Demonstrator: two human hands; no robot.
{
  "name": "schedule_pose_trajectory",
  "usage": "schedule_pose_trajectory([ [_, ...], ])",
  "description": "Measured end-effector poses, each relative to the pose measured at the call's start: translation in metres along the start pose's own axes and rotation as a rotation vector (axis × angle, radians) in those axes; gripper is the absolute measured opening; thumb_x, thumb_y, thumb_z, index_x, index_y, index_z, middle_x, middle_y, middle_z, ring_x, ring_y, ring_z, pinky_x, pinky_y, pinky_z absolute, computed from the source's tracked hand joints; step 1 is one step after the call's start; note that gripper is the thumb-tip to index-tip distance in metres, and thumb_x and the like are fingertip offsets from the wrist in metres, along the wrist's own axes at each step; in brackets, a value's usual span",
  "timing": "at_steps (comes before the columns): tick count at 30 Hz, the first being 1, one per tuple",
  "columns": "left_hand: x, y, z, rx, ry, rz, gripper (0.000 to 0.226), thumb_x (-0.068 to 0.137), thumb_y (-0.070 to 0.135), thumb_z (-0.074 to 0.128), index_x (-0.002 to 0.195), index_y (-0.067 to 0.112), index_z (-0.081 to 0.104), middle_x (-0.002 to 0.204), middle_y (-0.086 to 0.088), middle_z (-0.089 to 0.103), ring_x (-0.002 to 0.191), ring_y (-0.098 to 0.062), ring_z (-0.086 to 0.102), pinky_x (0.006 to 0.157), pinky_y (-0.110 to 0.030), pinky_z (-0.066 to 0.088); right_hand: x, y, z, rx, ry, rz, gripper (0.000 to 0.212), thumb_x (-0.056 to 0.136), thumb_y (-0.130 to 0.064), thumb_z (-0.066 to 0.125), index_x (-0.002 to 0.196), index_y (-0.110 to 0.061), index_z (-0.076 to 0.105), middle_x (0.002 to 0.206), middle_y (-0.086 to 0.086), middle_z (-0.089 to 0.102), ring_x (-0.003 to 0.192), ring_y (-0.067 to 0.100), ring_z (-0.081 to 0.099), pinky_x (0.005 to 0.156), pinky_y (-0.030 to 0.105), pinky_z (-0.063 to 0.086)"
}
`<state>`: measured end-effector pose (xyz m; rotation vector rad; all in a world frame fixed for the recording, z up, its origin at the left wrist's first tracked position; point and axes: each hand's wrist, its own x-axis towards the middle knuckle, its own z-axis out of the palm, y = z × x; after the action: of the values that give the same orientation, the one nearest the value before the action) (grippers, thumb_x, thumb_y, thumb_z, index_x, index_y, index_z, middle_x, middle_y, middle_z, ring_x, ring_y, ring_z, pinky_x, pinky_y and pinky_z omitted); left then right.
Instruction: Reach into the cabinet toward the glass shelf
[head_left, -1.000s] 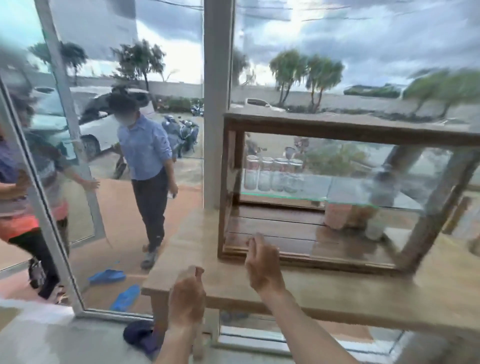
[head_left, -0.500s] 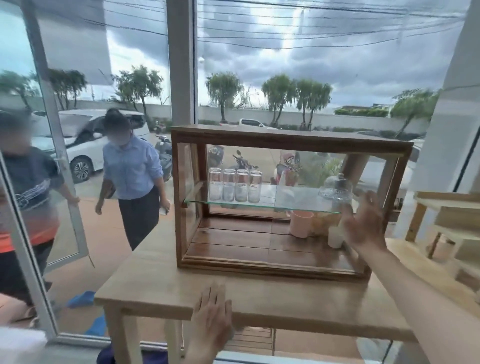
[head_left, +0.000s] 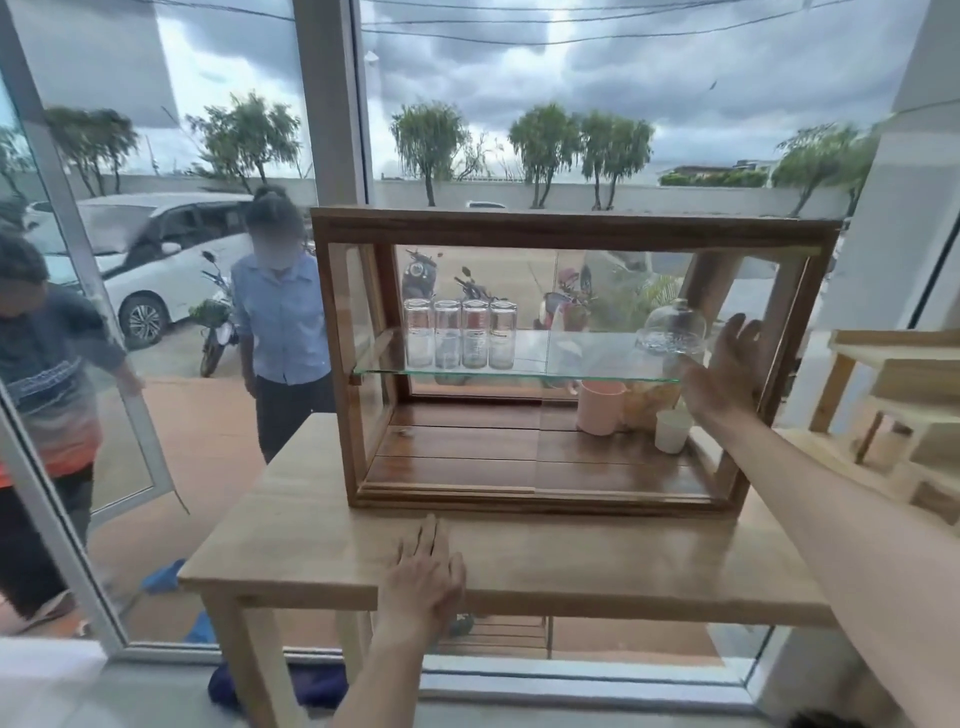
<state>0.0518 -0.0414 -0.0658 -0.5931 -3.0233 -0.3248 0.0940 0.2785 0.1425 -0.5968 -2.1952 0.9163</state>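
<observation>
The display case (head_left: 545, 358) stands on the wooden table (head_left: 291, 545), set toward the table's right half, its wooden frame closed in with glass panes. The right hand (head_left: 727, 374) is raised flat against the front glass at the case's right end, fingers straight and spread, gripping nothing. The left hand (head_left: 423, 571) lies palm down on the table's near edge, just in front of the case and apart from it, fingers extended and close together, also holding nothing.

The main risk lies in what sits inside. Four drinking glasses (head_left: 460, 335) stand in a row on the glass shelf (head_left: 519, 369), and a glass dome (head_left: 672, 327) sits at the shelf's right end. A hard shove or a tilt of the case would likely send them sliding or toppling. Below, a pink cup (head_left: 600, 408) and a white cup (head_left: 671, 430) stand on the wooden floor of the case and could tip the same way. An open palm pressing on a pane may also slip, or load the glass unevenly.

Outside the window, two people stand near a white car (head_left: 156, 249).
</observation>
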Motion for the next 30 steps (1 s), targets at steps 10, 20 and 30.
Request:
schedule_pose_trajectory([
  [10,0.007,-0.009,0.013,0.072,-0.013,0.096,0.093,0.071,0.042,-0.023,0.149,0.009,0.014,0.161,-0.012,0.007,0.148,-0.031,0.009,0.12,-0.049,0.015,-0.002,-0.011,0.006,0.113,0.007,0.035,0.085,0.093,-0.026,0.048,0.15,-0.021,-0.014,0.159,-0.001,-0.026,0.147,0.02,-0.017,0.118,0.048,-0.003],
  [20,0.008,-0.009,0.015,0.088,-0.006,0.084,0.093,0.07,0.042,-0.024,0.149,0.01,0.013,0.161,-0.012,0.008,0.147,-0.032,0.012,0.119,-0.05,0.017,-0.003,-0.015,0.007,0.134,-0.007,0.058,0.086,0.092,-0.023,0.049,0.15,-0.022,-0.014,0.159,-0.002,-0.026,0.147,0.02,-0.016,0.118,0.05,-0.002],
  [30,0.009,-0.009,0.015,0.13,-0.067,0.095,0.074,0.083,0.033,-0.009,0.148,0.006,0.014,0.161,-0.016,0.004,0.147,-0.037,0.007,0.118,-0.055,0.015,-0.019,-0.049,0.045,0.162,-0.002,0.069,0.089,0.09,-0.023,0.049,0.149,-0.023,-0.018,0.158,-0.001,-0.027,0.147,0.025,-0.018,0.119,0.053,0.001],
])
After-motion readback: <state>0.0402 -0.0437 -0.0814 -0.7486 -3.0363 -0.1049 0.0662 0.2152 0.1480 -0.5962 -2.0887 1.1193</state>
